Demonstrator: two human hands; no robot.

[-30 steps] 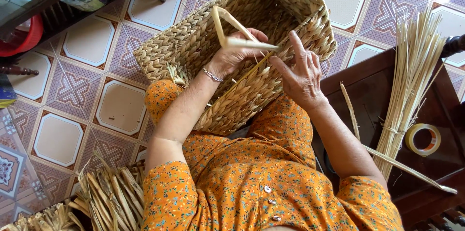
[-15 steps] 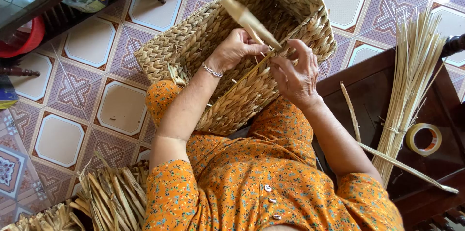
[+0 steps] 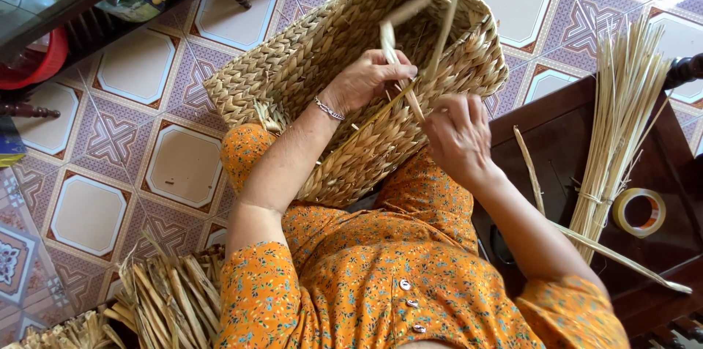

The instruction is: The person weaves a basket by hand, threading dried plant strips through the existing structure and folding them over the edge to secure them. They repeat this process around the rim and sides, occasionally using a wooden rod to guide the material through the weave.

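A large woven straw basket [image 3: 315, 49] rests tilted on my lap, its opening facing away. My left hand [image 3: 370, 78], with a bracelet at the wrist, pinches a flat pale straw strand [image 3: 395, 63] against the basket's side. My right hand [image 3: 458, 133] grips the same strand lower down, just off the basket's wall. The strand loops up over the rim, blurred by motion.
A dark wooden table [image 3: 564, 136] at right carries a bundle of long straw stalks [image 3: 622, 107] and a roll of tape [image 3: 639, 211]. Dried plaited fibre [image 3: 157, 301] is piled at lower left on the patterned tile floor [image 3: 110, 136]. A red bowl [image 3: 33, 67] sits under a shelf.
The straw strand has been pulled from a small loop to a taller one over the rim. My right hand has dropped lower and toward me.
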